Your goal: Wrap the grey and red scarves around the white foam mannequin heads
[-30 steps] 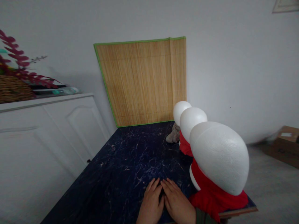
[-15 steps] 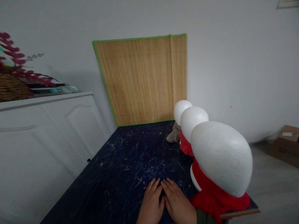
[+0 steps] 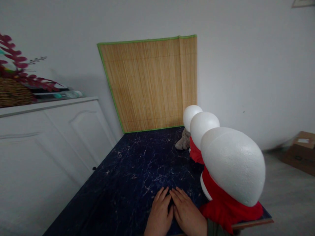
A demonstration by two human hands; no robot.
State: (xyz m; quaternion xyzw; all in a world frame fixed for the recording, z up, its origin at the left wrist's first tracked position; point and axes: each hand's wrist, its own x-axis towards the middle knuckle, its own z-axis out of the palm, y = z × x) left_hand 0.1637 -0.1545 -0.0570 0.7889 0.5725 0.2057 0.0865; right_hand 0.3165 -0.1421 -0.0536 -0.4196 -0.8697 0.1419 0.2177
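Note:
My left hand point(image 3: 159, 212) and my right hand point(image 3: 185, 211) lie flat on the dark blue marbled table point(image 3: 123, 183) at its near side, fingers stretched forward. Their thumbs and index fingertips meet or nearly meet, and neither hand holds anything. Just right of my right hand stands a large white foam head point(image 3: 233, 164) with a red scarf point(image 3: 221, 203) wrapped around its neck. Behind it is a second white foam head point(image 3: 204, 127) with a red cloth point(image 3: 195, 152) below. Farthest back, a third foam head point(image 3: 191, 114) has a grey-brown cloth point(image 3: 183, 141) at its base.
A bamboo mat point(image 3: 150, 85) with green edging hangs against the wall behind the table. White cabinets point(image 3: 59, 137) stand along the left, topped by a wicker basket point(image 3: 14, 93) with red leaves and a plastic bottle point(image 3: 70, 94). Cardboard boxes point(image 3: 300, 157) sit on the floor at right.

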